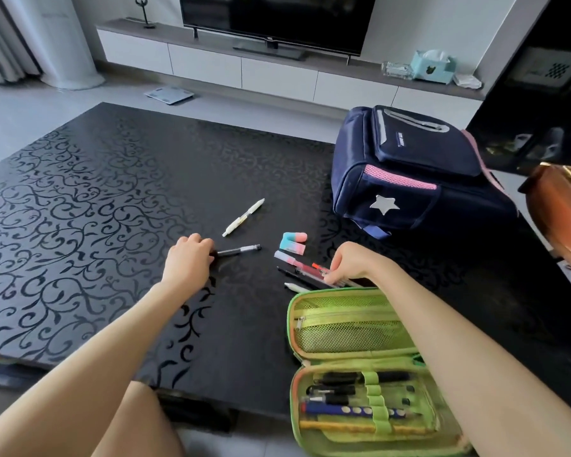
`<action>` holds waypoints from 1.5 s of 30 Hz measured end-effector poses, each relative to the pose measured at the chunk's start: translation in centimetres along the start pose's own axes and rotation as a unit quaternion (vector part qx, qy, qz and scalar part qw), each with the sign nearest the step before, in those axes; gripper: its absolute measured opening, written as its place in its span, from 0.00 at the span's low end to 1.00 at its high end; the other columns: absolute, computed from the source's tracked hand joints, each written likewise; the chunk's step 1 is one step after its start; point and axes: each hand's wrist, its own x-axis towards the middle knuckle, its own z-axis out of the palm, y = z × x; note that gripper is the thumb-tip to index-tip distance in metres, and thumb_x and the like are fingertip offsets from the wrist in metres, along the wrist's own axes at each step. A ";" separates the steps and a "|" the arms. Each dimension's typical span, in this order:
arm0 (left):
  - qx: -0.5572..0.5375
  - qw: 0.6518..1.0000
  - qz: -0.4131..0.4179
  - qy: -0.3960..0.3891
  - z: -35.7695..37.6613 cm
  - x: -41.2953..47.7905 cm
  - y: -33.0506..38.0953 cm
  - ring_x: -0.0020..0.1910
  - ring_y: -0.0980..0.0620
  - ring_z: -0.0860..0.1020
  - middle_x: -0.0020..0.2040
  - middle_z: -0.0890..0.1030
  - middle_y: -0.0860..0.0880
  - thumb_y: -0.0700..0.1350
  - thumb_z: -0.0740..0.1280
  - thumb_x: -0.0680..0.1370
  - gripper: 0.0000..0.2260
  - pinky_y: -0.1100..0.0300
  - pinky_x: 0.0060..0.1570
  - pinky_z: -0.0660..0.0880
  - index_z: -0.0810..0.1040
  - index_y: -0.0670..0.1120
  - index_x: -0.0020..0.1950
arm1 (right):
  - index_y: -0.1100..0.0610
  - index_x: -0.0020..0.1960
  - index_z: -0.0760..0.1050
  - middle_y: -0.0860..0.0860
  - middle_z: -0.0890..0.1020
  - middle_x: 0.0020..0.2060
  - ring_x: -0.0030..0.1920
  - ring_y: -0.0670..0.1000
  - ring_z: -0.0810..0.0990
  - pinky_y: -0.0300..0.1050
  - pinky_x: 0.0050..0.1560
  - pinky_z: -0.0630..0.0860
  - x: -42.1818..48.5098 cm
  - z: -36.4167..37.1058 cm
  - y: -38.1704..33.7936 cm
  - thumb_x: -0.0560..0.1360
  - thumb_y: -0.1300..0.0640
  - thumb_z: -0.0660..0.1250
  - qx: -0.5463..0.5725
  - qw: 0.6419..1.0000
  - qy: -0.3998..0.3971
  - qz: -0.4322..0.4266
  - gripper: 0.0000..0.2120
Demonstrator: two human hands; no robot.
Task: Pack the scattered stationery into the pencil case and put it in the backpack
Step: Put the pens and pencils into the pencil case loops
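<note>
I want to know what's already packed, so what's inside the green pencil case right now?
The open pencil case holds several pens and pencils under green elastic loops in its near half. The mesh pocket in the far half looks empty. The right forearm hides its right edge.

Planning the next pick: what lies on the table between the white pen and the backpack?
In the head view, the stretch between the white pen and the backpack is bare black table. The pink-and-blue eraser lies nearer the person, below that line.

Green pencil case (350, 324), navy backpack (409, 179)
</note>
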 end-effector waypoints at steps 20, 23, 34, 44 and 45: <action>-0.285 0.948 0.144 0.007 -4.1 -12.5 10.3 0.38 0.58 0.72 0.41 0.73 0.55 0.42 0.68 0.75 0.04 0.66 0.39 0.68 0.78 0.47 0.49 | 0.56 0.43 0.82 0.49 0.81 0.37 0.36 0.47 0.72 0.43 0.40 0.66 -10.7 -2.4 2.2 0.72 0.54 0.69 0.044 0.941 0.307 -0.134 0.06; -0.285 0.927 0.236 -0.061 -3.2 -17.0 13.6 0.40 0.58 0.72 0.44 0.74 0.55 0.45 0.68 0.75 0.07 0.68 0.43 0.68 0.79 0.48 0.53 | 0.56 0.44 0.81 0.47 0.79 0.36 0.35 0.44 0.71 0.41 0.38 0.64 -15.1 -1.8 4.8 0.73 0.54 0.69 0.036 0.942 0.312 -0.118 0.06; -0.185 0.934 0.293 -0.089 -0.8 -20.4 16.9 0.49 0.52 0.74 0.44 0.74 0.55 0.55 0.68 0.72 0.12 0.62 0.53 0.65 0.80 0.53 0.53 | 0.51 0.46 0.81 0.46 0.79 0.39 0.43 0.47 0.71 0.43 0.44 0.67 -20.5 4.4 8.7 0.71 0.49 0.70 -0.020 0.963 0.245 -0.110 0.07; -0.250 0.951 0.177 -0.043 -2.3 -21.4 10.9 0.36 0.60 0.73 0.37 0.75 0.58 0.46 0.73 0.70 0.03 0.66 0.36 0.70 0.81 0.50 0.41 | 0.49 0.49 0.82 0.49 0.80 0.43 0.45 0.50 0.68 0.43 0.45 0.63 -20.7 9.9 6.3 0.73 0.47 0.67 -0.161 0.967 0.099 -0.169 0.09; -0.255 0.948 0.181 -0.051 -2.2 -21.5 11.0 0.37 0.59 0.74 0.38 0.75 0.57 0.48 0.72 0.70 0.03 0.64 0.36 0.72 0.81 0.51 0.42 | 0.49 0.50 0.82 0.49 0.79 0.44 0.45 0.50 0.68 0.43 0.46 0.63 -20.6 10.1 6.1 0.74 0.47 0.66 -0.172 0.966 0.102 -0.166 0.10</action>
